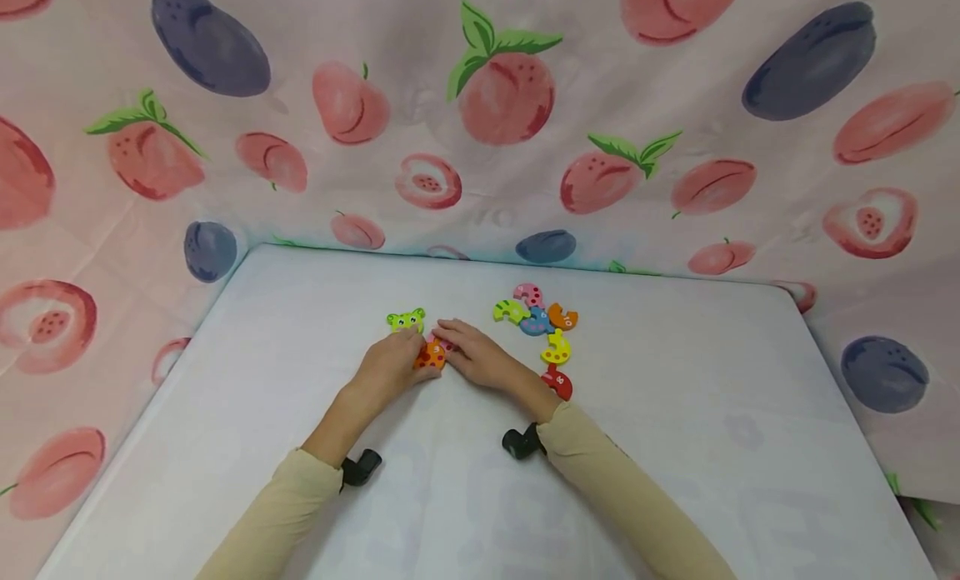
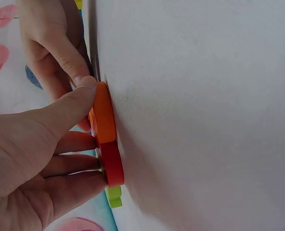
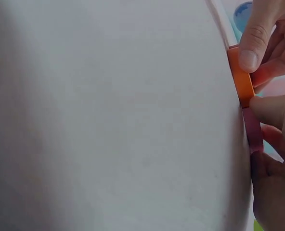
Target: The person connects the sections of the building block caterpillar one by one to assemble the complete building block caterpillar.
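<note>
My left hand [image 1: 386, 367] grips an orange puzzle piece with red dots [image 1: 431, 357], its thumb on the near edge. Its other fingers reach the side of a red piece [image 2: 112, 164] that adjoins the orange one in the left wrist view. From the other side, my right hand [image 1: 483, 359] pinches a pink piece [image 3: 252, 127] lying against the orange piece's end. Just beyond the left hand lies a green animal-head piece [image 1: 407, 320] with eyes. Fingers cover much of these pieces.
Right of the hands lies a cluster of puzzle pieces: green [image 1: 511, 311], pink [image 1: 528, 294], blue [image 1: 536, 322], orange [image 1: 562, 317], yellow [image 1: 557, 347] and a partly covered red one [image 1: 558, 383]. A fruit-print cloth [image 1: 465, 205] hangs behind the white table [image 1: 675, 447].
</note>
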The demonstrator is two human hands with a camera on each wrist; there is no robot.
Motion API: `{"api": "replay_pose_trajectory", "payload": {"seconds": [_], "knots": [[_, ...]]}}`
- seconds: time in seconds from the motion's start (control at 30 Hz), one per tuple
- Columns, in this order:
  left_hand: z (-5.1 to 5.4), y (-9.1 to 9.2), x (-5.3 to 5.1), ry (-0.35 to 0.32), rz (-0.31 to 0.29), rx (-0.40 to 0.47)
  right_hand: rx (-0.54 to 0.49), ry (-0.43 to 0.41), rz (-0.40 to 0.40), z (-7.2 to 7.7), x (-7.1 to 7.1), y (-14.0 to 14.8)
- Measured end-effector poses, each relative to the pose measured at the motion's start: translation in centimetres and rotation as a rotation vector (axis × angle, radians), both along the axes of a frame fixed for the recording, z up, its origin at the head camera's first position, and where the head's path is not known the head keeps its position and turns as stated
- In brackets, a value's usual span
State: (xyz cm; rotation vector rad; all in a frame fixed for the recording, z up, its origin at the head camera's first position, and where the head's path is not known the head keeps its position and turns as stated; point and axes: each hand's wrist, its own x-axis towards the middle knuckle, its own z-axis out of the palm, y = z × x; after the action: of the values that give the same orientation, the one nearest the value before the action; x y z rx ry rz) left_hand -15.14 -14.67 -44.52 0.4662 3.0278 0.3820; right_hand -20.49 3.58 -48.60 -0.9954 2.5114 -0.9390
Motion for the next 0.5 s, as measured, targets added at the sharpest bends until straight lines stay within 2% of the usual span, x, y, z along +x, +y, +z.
{"api": "replay_pose_trajectory", "payload": {"seconds": [0.2, 0.5], "knots": [[-0.17, 0.07, -0.07, -0.006, 0.003, 0.008, -0.097, -0.179, -0.135, -0.44, 0.1, 0.32], [0.19, 0.38, 0.0, -0.017, -0.016, -0.063, -0.228, -0.356, -0.23, -0.64, 0.11, 0.91]]}}
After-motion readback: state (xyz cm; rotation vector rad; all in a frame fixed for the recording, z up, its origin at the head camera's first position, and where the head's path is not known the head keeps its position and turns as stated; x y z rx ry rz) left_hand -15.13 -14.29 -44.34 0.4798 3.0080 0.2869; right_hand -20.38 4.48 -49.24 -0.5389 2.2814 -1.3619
